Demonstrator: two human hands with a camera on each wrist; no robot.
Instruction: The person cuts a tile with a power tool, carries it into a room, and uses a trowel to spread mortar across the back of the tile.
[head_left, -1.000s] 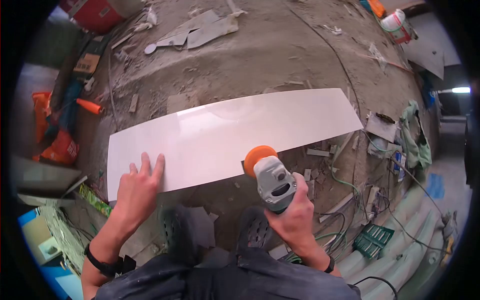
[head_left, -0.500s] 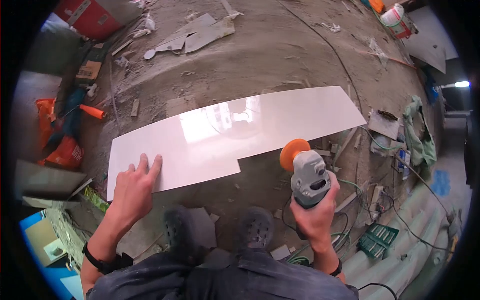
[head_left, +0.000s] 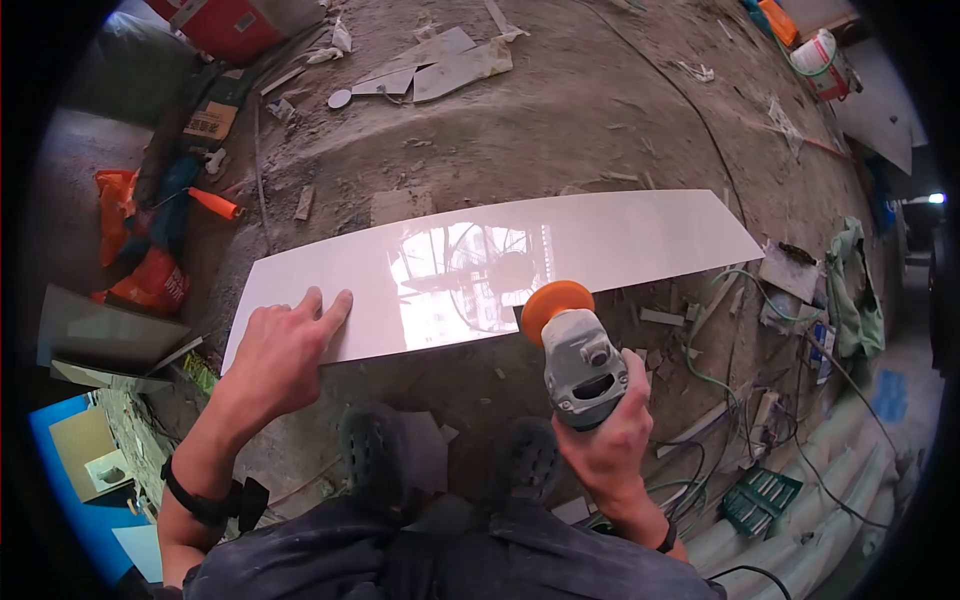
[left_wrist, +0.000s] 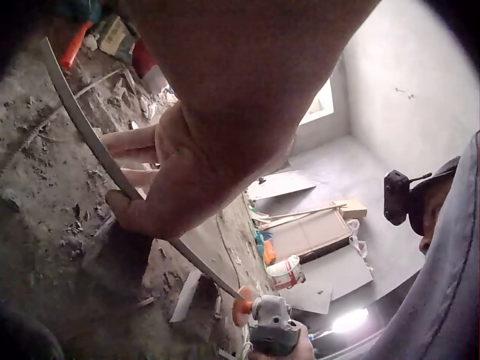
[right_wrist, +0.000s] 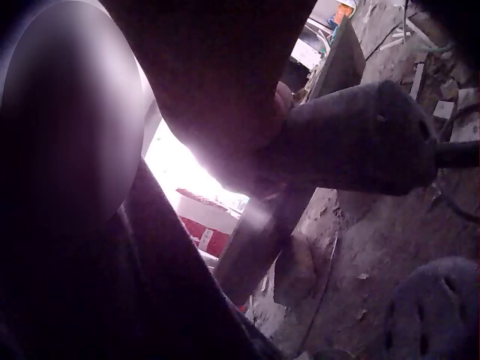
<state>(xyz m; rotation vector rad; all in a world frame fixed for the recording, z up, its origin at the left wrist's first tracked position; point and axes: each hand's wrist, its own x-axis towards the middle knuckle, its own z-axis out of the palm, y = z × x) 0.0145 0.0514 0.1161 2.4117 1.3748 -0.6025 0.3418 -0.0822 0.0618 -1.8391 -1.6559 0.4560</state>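
A long, glossy white tile slab [head_left: 640,235] lies across the head view, with a step cut into its near edge. My left hand [head_left: 278,352] holds its left end, fingers spread on top; in the left wrist view the thumb [left_wrist: 124,210] is at the slab's underside. My right hand [head_left: 610,440] grips a grey angle grinder [head_left: 582,375] by its body. Its orange disc [head_left: 560,305] is right at the corner of the step. In the right wrist view, the grinder's dark rear body [right_wrist: 360,139] sticks out behind the hand, its cord trailing from the end.
Below the slab are my two dark clogs [head_left: 375,455] on dusty ground. A green case of bits [head_left: 760,502], cables and pale rolled sheeting [head_left: 830,500] lie at the right. Broken tile pieces [head_left: 465,70] lie farther off, and orange bags [head_left: 150,285] at the left.
The grinder was at the step's corner, swung off to the right half a second ago, and is now back there. The left hand stays on the slab's left end.
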